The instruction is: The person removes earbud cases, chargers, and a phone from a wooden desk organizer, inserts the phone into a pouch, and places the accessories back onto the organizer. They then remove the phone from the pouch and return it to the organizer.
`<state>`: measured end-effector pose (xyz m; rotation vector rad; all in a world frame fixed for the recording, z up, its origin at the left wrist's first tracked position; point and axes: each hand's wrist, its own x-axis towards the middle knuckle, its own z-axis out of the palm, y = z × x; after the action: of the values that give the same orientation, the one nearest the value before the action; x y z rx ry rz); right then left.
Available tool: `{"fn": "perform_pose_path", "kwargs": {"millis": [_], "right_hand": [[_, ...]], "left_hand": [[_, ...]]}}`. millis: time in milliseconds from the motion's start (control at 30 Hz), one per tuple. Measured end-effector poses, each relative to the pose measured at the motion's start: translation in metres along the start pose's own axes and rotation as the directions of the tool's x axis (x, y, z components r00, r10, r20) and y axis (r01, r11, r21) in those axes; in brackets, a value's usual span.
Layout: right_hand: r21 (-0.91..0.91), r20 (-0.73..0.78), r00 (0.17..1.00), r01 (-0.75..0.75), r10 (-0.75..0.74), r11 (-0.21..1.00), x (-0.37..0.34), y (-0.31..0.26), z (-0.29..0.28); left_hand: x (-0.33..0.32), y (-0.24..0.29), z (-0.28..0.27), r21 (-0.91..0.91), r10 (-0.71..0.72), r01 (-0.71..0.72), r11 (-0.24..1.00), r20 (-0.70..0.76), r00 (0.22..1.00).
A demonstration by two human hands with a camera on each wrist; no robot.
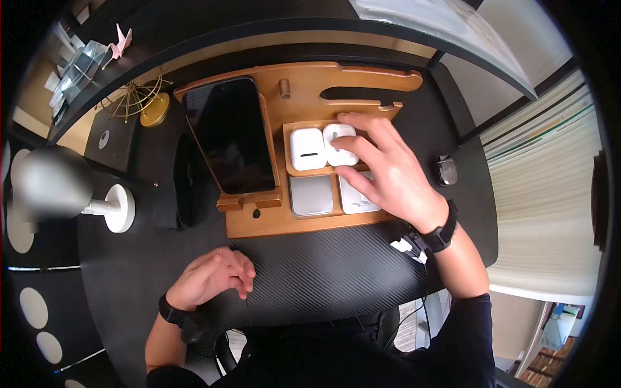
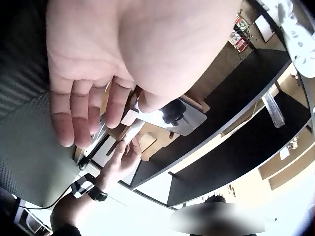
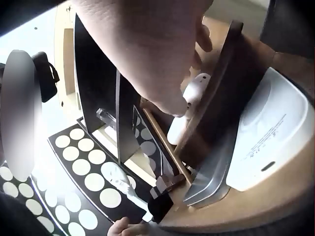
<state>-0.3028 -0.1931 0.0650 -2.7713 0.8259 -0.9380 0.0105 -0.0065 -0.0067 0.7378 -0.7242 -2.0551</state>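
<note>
My right hand is at the right-hand white earbud case, thumb by its near edge and fingers spread over its top and far edge. A second white case with a dark slot lies just left of it in the same shallow wooden tray. In the right wrist view, the thumb overlaps a white case behind the tray wall. Nearer me are a grey square item and a white printed one. My left hand hovers at the desk's front, fingers loosely bent, holding nothing.
A dark phone leans on the wooden stand, left of the tray. On the left are a white lamp base and a gold wire ornament. A small black item lies right. A shelf edge spans above.
</note>
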Motion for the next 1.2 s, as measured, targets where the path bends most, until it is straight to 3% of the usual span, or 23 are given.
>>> {"fn": "perform_pose_path", "kwargs": {"millis": [167,267,333,400,433,567,767,867,967,1000,1200], "right_hand": [[0.158,-0.001,0.997,-0.072,0.073,0.985,-0.008,0.008,-0.005],[0.062,-0.121,0.989,-0.072,0.079,0.995,-0.031,0.020,-0.032],[0.031,-0.168,0.969,-0.180,0.182,0.983,-0.051,0.034,-0.050],[0.056,-0.112,0.936,-0.329,0.334,0.943,-0.077,0.055,-0.060],[0.005,-0.044,0.941,-0.335,0.335,0.942,-0.082,0.056,-0.066],[0.012,0.215,0.924,-0.327,0.317,0.945,-0.099,0.066,-0.066],[0.000,0.290,0.905,-0.325,0.311,0.946,-0.104,0.076,-0.061],[-0.143,0.300,0.910,-0.253,0.285,0.957,-0.099,0.072,-0.065],[-0.125,0.191,0.946,-0.241,0.261,0.963,-0.088,0.054,-0.063],[-0.003,0.164,0.950,-0.268,0.264,0.964,-0.082,0.045,-0.060],[0.057,0.063,0.998,-0.001,-0.003,0.998,-0.012,-0.014,-0.006]], "left_hand": [[-0.002,-0.003,0.002,0.031,0.018,-0.018,0.999,-0.022,1.000],[-0.001,-0.002,0.002,0.038,0.022,-0.021,0.999,-0.020,1.000],[-0.002,-0.003,0.003,0.039,0.027,-0.026,0.999,-0.020,0.999],[0.000,-0.003,0.003,0.034,0.028,-0.028,0.999,-0.015,0.999],[0.001,-0.003,0.004,0.035,0.027,-0.027,0.999,-0.017,0.999],[0.001,-0.003,0.005,0.041,0.037,-0.036,0.998,-0.022,0.999],[-0.001,-0.003,0.007,0.035,0.039,-0.037,0.999,-0.044,0.998],[-0.001,-0.003,0.006,0.035,0.038,-0.037,0.999,-0.042,0.998],[0.001,-0.002,0.007,0.033,0.036,-0.034,0.999,-0.047,0.998],[0.000,-0.002,0.008,0.031,0.032,-0.030,0.999,-0.054,0.998],[0.000,-0.003,0.007,0.037,0.061,-0.060,0.998,-0.026,0.998]]}}
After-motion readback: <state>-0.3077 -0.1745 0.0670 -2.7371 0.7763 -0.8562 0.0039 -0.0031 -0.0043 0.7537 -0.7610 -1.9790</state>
